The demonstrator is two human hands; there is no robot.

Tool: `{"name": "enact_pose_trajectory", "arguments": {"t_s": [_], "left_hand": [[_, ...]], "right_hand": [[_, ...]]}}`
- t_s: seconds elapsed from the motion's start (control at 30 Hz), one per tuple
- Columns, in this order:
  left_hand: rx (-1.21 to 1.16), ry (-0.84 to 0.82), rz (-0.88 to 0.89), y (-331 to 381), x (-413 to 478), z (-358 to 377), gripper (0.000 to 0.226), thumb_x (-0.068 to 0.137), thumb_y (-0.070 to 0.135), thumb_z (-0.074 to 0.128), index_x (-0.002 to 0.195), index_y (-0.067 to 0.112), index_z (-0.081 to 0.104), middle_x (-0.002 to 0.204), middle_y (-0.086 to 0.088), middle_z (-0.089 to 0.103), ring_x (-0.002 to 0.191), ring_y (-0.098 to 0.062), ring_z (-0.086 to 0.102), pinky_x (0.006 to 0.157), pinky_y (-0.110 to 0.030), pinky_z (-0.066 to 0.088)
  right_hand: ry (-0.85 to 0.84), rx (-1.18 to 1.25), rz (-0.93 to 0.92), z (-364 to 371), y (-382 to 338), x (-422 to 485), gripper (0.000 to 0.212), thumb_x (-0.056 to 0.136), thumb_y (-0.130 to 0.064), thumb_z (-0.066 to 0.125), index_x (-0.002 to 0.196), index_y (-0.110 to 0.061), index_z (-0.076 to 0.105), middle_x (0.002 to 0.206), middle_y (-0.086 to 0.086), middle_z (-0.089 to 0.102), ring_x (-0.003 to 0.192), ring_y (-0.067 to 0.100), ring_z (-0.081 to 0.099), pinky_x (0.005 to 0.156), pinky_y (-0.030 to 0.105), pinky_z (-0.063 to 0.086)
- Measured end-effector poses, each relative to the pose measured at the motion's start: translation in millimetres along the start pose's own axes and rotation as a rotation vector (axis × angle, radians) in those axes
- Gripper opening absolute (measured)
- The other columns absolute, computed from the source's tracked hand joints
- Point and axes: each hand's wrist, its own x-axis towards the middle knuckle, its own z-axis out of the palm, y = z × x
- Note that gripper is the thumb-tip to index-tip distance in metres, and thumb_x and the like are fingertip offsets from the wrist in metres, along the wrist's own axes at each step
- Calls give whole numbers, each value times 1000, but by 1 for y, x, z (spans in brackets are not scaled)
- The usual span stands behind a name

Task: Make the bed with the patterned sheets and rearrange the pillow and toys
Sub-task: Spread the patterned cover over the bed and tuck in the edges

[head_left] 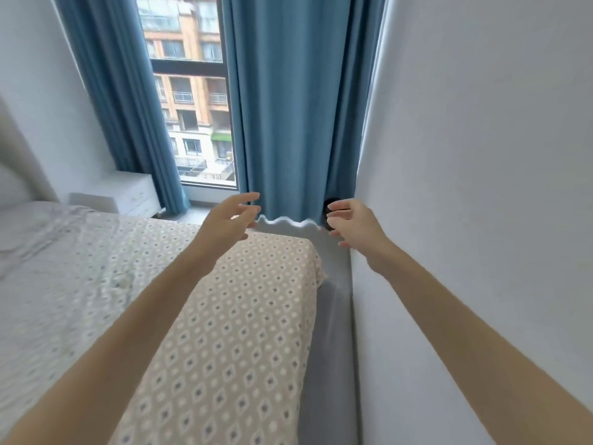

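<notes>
The patterned sheet, beige with small diamond dots, covers the mattress from the lower middle up to its far corner. A paler, wrinkled part of the bedding lies to the left. My left hand hovers above the far corner with its fingers spread and holds nothing. My right hand is raised beside the wall, fingers loosely extended, also holding nothing. Just behind its fingers sits a small dark object at the curtain's foot. No pillow or toy shows.
A grey bed frame runs between the mattress and the white wall on the right. Blue curtains hang before the window. A white nightstand stands at the far left by the padded headboard.
</notes>
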Motion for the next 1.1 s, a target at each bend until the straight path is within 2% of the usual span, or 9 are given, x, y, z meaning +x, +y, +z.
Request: {"name": "enact_pose_trajectory", "arguments": {"t_s": [0.17, 0.37, 0.53, 0.67, 0.8, 0.93, 1.1], "left_hand": [[-9, 57, -31, 5, 108, 22, 30, 97, 20, 50, 126, 27, 56, 121, -1, 62, 107, -20, 62, 95, -35, 50], [-5, 86, -62, -8, 224, 48, 33, 99, 20, 48, 131, 25, 53, 124, -1, 59, 109, -20, 60, 91, -33, 49], [-13, 102, -95, -46, 327, 74, 35, 98, 21, 50, 133, 26, 50, 120, -3, 61, 109, -22, 60, 93, -36, 51], [-19, 98, -127, -84, 424, 98, 40, 97, 20, 50, 137, 22, 46, 107, 4, 60, 104, -23, 61, 94, -38, 50], [-33, 150, -152, -111, 540, 105, 43, 97, 18, 49, 139, 22, 44, 120, -1, 55, 100, -21, 60, 91, -36, 50], [-55, 200, -192, -127, 638, 106, 42, 97, 17, 49, 139, 19, 44, 125, -5, 54, 109, -24, 58, 89, -35, 51], [-79, 297, -230, -153, 741, 99, 37, 97, 19, 50, 134, 21, 47, 124, -3, 56, 111, -24, 58, 96, -42, 49]], "right_hand": [[-81, -46, -24, 2, 7, 133, 21, 92, -16, 52, 111, -25, 52, 109, -6, 57, 102, 18, 60, 85, 31, 50], [-155, -83, 26, 1, 32, 264, 21, 91, -17, 53, 109, -27, 53, 111, -6, 57, 104, 17, 59, 87, 30, 48], [-195, -106, 42, 8, 74, 369, 20, 91, -17, 53, 108, -27, 53, 109, -5, 57, 89, 12, 60, 73, 25, 44], [-253, -137, 57, 24, 103, 470, 22, 91, -16, 53, 110, -26, 54, 110, -5, 58, 89, 12, 60, 66, 23, 41], [-333, -182, 53, 38, 118, 584, 22, 90, -17, 52, 111, -26, 53, 111, -6, 58, 91, 14, 62, 65, 23, 42], [-370, -196, 27, 45, 116, 686, 19, 90, -19, 52, 106, -30, 54, 111, -7, 59, 95, 16, 62, 66, 23, 44], [-446, -289, -107, 69, 118, 809, 20, 91, -20, 51, 107, -32, 52, 109, -14, 60, 85, 3, 59, 56, 14, 39]]}}
